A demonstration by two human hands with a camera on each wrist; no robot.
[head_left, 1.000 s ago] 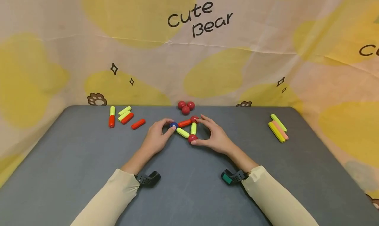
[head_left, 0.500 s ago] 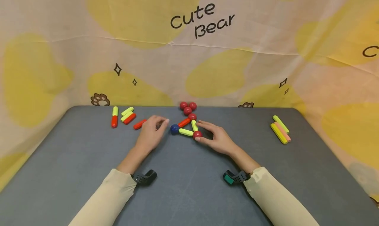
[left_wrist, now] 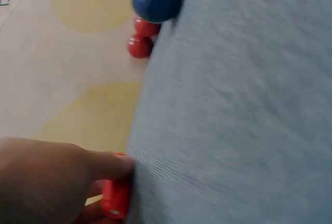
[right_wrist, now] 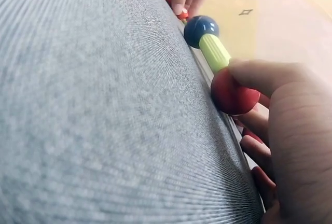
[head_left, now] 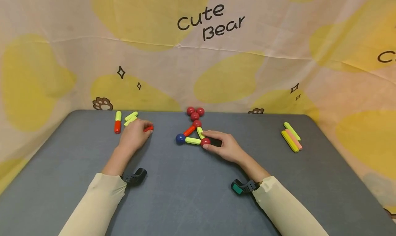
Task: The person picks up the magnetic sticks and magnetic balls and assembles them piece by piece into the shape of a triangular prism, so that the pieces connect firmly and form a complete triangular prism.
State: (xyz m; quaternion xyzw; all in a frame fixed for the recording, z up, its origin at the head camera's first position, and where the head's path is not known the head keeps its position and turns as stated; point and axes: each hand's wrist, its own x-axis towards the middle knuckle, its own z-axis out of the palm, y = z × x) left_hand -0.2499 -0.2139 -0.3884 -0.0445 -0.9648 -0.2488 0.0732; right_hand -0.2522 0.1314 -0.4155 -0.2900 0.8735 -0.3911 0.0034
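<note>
A flat triangle lies mid-table: a blue ball (head_left: 180, 138), a far red ball (head_left: 197, 123) and a near red ball (head_left: 205, 142), joined by a red stick (head_left: 189, 130) and two light-green sticks (head_left: 193, 141). My right hand (head_left: 227, 145) holds the near red ball between thumb and fingers, its fingertips beside the right green stick. To the left, my left hand (head_left: 134, 134) pinches a loose red stick (left_wrist: 115, 198) between thumb and fingers. That hand partly covers the light-green sticks (head_left: 131, 115) behind it.
Three red balls (head_left: 195, 116) cluster behind the triangle, very near its far corner. A light-green and red stick pair (head_left: 118, 122) lies end to end at far left. Longer yellow, pink and green sticks (head_left: 290, 138) lie at right. A printed cloth (head_left: 216, 74) hangs behind the table.
My left hand has let go of the blue ball and moved left onto the red stick. The triangle has turned, its blue corner coming nearer me; my right hand stays at the near red ball.
</note>
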